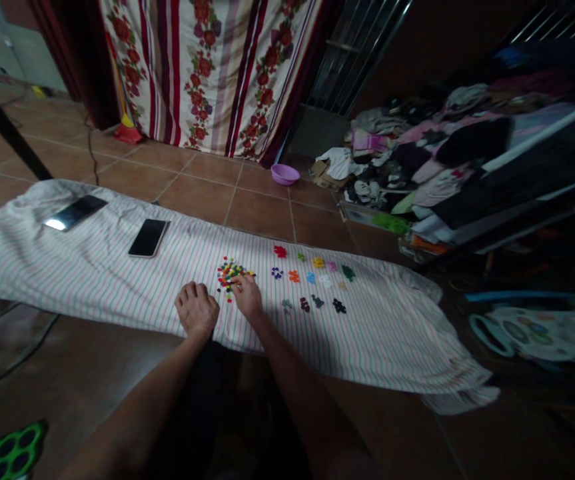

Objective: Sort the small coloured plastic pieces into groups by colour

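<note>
"How is the right hand (247, 295) set?"

"Narrow: the thumb and fingertips are drawn close together at the near side of the mixed pile (230, 270) of small coloured pieces. Whether a piece is pinched between them is too small to tell."

"And the left hand (197, 309)?"

"Back upward on the striped cloth (367, 340), fingers loosely curled. Its underside is hidden, so I can't tell if it holds anything."

"Where's the pile from there?"

"Beyond the left hand and a little to its right, near but apart. It lies at the right hand's fingertips, a few bits scattered around its edge."

"Anything past the right hand?"

"Small single-colour groups to its right, in three rows: the red group (280, 251) is in the far row, the black group (339, 306) in the near one."
</note>
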